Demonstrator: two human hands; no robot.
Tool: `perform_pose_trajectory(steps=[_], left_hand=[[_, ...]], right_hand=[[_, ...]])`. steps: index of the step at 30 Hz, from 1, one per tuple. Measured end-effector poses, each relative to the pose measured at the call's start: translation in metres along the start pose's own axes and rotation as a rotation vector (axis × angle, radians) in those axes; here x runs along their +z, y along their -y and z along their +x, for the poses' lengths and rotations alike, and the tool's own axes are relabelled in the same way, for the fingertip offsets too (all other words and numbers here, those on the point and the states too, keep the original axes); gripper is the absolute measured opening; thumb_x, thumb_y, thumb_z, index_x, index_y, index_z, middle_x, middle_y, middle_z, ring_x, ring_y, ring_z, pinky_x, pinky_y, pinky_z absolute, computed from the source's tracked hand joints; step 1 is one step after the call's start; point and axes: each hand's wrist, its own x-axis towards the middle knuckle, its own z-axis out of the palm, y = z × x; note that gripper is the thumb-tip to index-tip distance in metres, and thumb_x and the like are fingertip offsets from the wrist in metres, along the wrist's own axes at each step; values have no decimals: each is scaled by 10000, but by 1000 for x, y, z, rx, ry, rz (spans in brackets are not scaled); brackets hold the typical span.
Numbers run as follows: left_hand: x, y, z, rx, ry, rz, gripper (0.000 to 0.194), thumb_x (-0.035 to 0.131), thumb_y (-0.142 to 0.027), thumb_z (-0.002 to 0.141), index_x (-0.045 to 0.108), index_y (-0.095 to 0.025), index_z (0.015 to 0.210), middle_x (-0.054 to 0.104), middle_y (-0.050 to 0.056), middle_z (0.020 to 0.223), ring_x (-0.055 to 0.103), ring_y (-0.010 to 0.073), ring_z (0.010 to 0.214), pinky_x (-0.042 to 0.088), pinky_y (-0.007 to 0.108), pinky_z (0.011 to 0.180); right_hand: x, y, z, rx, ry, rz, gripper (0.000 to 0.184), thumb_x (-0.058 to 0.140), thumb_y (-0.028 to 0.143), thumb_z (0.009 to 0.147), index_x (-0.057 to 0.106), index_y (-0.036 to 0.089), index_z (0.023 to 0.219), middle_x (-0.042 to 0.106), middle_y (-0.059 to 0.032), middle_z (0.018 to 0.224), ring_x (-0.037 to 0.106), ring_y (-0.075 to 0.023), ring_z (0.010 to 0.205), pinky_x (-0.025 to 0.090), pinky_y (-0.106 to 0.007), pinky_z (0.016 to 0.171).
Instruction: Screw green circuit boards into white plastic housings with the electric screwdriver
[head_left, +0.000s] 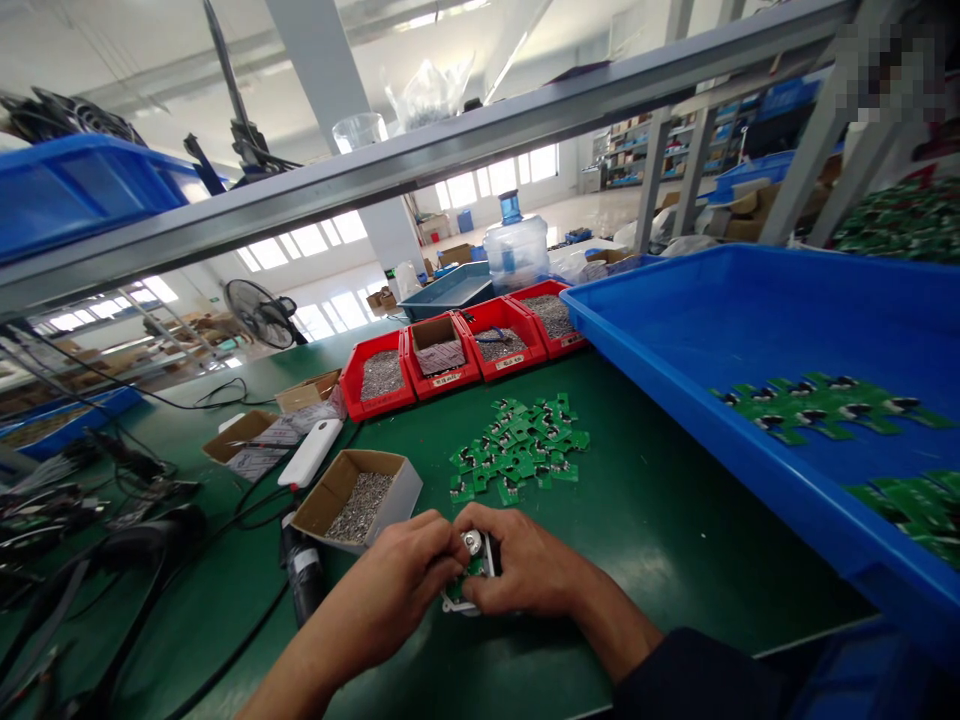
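**Small metal housing (459, 606) in hand at the green bench (637, 545)**

Housing sits at the bench's near side, between the two hands, just short of a loose pile of green circuit boards (517, 445). A round silver part (471, 541) shows at its far end; some green board surface shows beside it, mostly covered by fingers.

Right hand (525, 565): grasping the housing, thumb on the near side, fingers curled over the far side. Dark sleeve (697, 670) on that forearm.

Left hand (409, 570): thumb and fingertips bunched together over the housing's face. Cannot tell whether they pinch anything; the tips hide it.

Left of the hands: a small cardboard box (405, 495) of tiny metal parts, tilted in view. A black cylindrical tool (304, 575) with a pale band lies just beside it. A white handheld object (311, 453) farther back.

Behind the board pile: four red bins (386, 406) in a row, three with small grey parts in view, the second from left with a cardboard box inside. To the right, a large blue tray (675, 440) with more boards laid in rows. Beyond the bins, a clear water jug (517, 250).
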Motion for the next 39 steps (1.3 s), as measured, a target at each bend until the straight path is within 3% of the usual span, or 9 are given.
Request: perform_pose_trajectory(steps=[7, 17, 22, 27, 34, 37, 39], left_hand=[[6, 5, 1, -61, -85, -30, 78, 590, -171, 884, 616, -203, 817, 644, -14, 814, 581, 150, 756, 390, 250, 695], [16, 16, -3, -40, -193, -33, 89, 617, -189, 901, 644, -198, 817, 667, -1, 818, 602, 152, 743, 411, 257, 701], [15, 16, -3, 3, -186, -29, 105, 617, -183, 916, 646, -192, 816, 657, 0, 823, 604, 142, 752, 418, 248, 706], [7, 20, -10, 150, -93, -15, 232, 472, -204, 1002, 701, -234, 1022, 658, 44, 993, 629, 148, 880, 457, 247, 789], [17, 26, -28, 264, -151, 300, 449, 398, -87, 938, 626, -293, 1266, 636, 85, 1055, 629, 197, 902, 493, 302, 781], [17, 29, -42, 210, -211, 339, 464, 421, -147, 957, 553, -344, 1357, 641, 79, 1117, 637, 209, 938, 505, 319, 833], [10, 38, -54, 32, -360, 312, 412, 438, -258, 983, 516, -328, 1382, 638, 84, 1169, 646, 215, 953, 512, 317, 838]], right_hand=[[1, 2, -1, 11, 1, 0, 265, 688, 185, 666, 612, 224, 916, 567, 77, 713, 496, -100, 627, 353, -188, 546], [1, 0, -1, 20, 9, 2, 272, 687, 186, 670, 616, 225, 930, 556, 77, 718, 478, -97, 630, 352, -187, 549], [0, 1, 0, 17, 12, 29, 278, 681, 170, 663, 617, 221, 928, 544, 82, 710, 464, -93, 626, 351, -185, 551], [0, 1, 1, 15, 5, 37, 314, 686, 157, 647, 629, 219, 950, 552, 82, 714, 472, -93, 623, 360, -183, 553], [2, -2, 0, 4, 3, 43, 359, 678, 161, 653, 644, 224, 1005, 576, 69, 744, 493, -101, 640, 377, -188, 566], [1, -2, 0, 18, 7, 43, 352, 675, 156, 654, 639, 225, 997, 566, 69, 735, 488, -100, 630, 379, -189, 564], [0, 0, 0, 39, 26, 46, 348, 668, 152, 657, 637, 225, 995, 559, 71, 718, 477, -98, 610, 374, -190, 550]])
